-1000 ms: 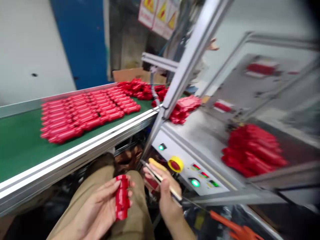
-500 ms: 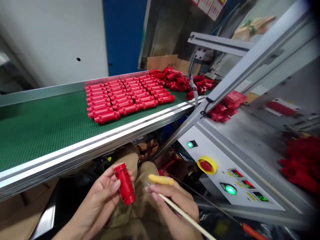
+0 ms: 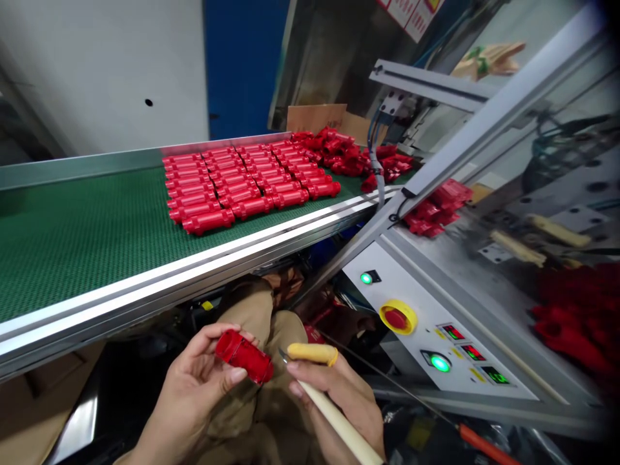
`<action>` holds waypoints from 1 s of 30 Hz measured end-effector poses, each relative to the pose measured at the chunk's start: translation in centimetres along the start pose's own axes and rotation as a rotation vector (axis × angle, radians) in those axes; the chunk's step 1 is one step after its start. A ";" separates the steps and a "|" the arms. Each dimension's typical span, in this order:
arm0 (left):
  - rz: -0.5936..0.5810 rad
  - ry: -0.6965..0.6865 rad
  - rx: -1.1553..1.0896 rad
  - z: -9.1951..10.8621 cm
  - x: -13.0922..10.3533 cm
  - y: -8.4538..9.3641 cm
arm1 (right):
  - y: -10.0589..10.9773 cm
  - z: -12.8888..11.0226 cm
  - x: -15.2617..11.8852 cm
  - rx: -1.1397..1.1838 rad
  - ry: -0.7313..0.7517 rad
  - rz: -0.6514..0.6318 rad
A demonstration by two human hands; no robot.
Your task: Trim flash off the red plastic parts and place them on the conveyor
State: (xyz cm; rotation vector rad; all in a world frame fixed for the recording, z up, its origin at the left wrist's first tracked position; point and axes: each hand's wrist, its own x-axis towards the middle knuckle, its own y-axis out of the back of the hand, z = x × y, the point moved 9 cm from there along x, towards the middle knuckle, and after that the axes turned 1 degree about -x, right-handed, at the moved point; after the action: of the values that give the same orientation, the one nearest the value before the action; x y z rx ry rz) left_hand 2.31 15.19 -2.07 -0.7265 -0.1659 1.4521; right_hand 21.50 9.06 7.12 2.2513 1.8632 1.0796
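My left hand (image 3: 194, 381) is closed around a red plastic tubular part (image 3: 245, 356), thumb on its near side and fingers behind. The part lies tilted, its hollow end towards the upper left. In my right hand (image 3: 334, 394) is a trimming knife (image 3: 332, 416) with a long cream handle, gripped like a pen. Its small curved metal blade points at the part's right end, with a slight gap between them. A yellow finger cot (image 3: 312, 353) covers the index finger of my right hand.
On the green conveyor belt (image 3: 97, 239), similar red parts (image 3: 252, 177) lie in rows, with a loose heap (image 3: 334, 152) behind. To the right stands a machine with a control panel (image 3: 436, 329). More red parts (image 3: 438, 210) sit on its bed. A metal frame post (image 3: 484, 123) slants across.
My left hand has turned the red part from nearly upright to a flatter tilt, its end now closer to the blade. At the right, the machine's fixture looks different, with pale bars now showing.
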 end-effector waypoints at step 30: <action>-0.217 0.525 -0.171 -4.3 -2.6 -1.0 | -4.1 5.5 0.1 0.316 -0.792 -0.292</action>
State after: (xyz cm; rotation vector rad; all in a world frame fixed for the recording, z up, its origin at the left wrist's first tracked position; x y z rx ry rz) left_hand 5.02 11.28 -4.02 -1.1675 0.0378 1.0101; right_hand 20.79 12.50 1.22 1.9801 1.9452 -0.1634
